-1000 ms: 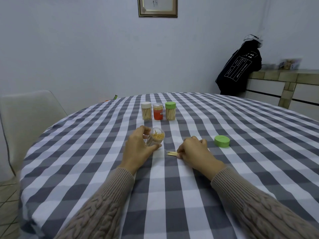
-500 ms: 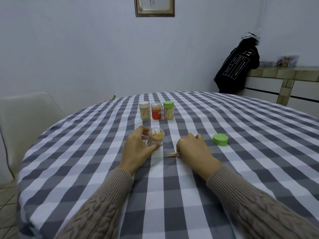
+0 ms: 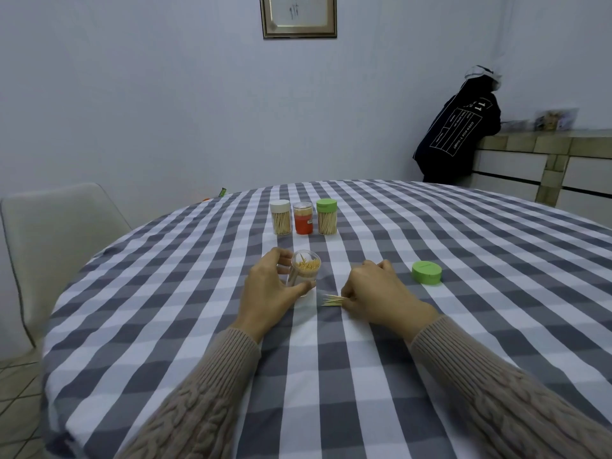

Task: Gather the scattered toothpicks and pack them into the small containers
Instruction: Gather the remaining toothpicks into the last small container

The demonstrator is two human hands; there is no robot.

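You are wearing the only camera on your head, and it is looking forward and down across the checked table (image 3: 331, 376). It is sitting close over your forearms, which are entering from the bottom edge, with the left hand (image 3: 268, 293) and right hand (image 3: 377, 293) lying near the middle of the frame. The wide lens is also taking in the far wall and a picture frame (image 3: 298, 16) at the top. No second view is sharing the scene.
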